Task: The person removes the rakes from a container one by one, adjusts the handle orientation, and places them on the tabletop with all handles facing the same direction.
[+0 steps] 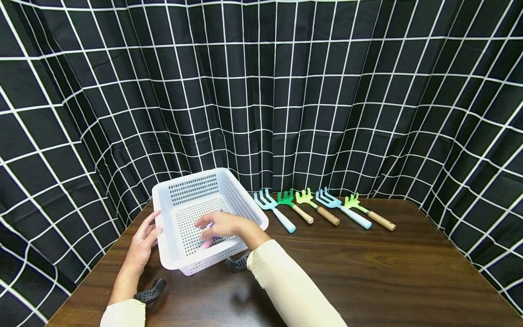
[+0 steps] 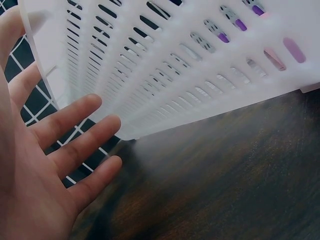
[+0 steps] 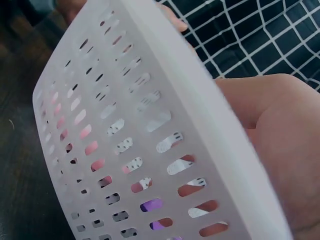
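A white perforated plastic basket (image 1: 196, 206) stands tilted at the left of the table. My left hand (image 1: 143, 240) holds its left rim; in the left wrist view several fingers (image 2: 77, 155) spread beside the outer wall. Inside the basket, the curled fingers of my right hand (image 1: 222, 225) are around a pink and purple thing (image 1: 207, 243), mostly hidden by the hand. Patches of pink and purple show through the slots in both wrist views. The right wrist view has the right hand (image 3: 285, 135) reaching over the basket rim (image 3: 200, 100).
A row of small garden hand forks lies right of the basket: a blue fork (image 1: 282, 220), a green fork (image 1: 300, 212), a light green fork (image 1: 323, 212), another blue fork (image 1: 353, 217) and another light green fork (image 1: 377, 219). Behind the wooden table (image 1: 388, 272) hangs a black gridded curtain (image 1: 310, 104).
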Available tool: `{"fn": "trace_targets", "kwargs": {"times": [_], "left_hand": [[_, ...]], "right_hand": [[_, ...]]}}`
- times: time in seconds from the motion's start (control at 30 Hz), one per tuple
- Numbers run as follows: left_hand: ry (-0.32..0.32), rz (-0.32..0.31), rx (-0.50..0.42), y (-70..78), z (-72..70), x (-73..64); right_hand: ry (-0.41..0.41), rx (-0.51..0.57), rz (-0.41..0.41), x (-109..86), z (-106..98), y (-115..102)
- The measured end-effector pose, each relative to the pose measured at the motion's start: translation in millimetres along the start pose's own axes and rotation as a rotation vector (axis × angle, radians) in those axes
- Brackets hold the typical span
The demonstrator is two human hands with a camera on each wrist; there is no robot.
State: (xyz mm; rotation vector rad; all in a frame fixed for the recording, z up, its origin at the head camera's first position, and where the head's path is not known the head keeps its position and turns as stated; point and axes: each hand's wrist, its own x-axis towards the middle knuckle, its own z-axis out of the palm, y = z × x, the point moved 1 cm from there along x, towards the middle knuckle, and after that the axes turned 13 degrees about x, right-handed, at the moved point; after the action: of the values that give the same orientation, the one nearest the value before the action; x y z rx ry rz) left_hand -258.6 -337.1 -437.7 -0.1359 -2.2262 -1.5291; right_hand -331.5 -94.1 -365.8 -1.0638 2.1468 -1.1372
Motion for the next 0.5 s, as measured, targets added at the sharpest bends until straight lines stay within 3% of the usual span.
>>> {"fn": "trace_targets", "kwargs": {"times": [0.3, 0.4, 0.5], "left_hand": [[0.01, -0.004, 0.018, -1.4, -0.7, 1.1], [0.009, -0.007, 0.026, -1.8, -0.6, 1.4], [0.004, -0.011, 0.024, -2.7, -0.1, 1.6]], "right_hand": [[-0.115, 0.11, 0.095, 7.8, 6, 9], [-0.162, 0.067, 0.129, 8.5, 8, 11], [-0.192, -0.047, 0.15, 9.1, 7, 12]]}}
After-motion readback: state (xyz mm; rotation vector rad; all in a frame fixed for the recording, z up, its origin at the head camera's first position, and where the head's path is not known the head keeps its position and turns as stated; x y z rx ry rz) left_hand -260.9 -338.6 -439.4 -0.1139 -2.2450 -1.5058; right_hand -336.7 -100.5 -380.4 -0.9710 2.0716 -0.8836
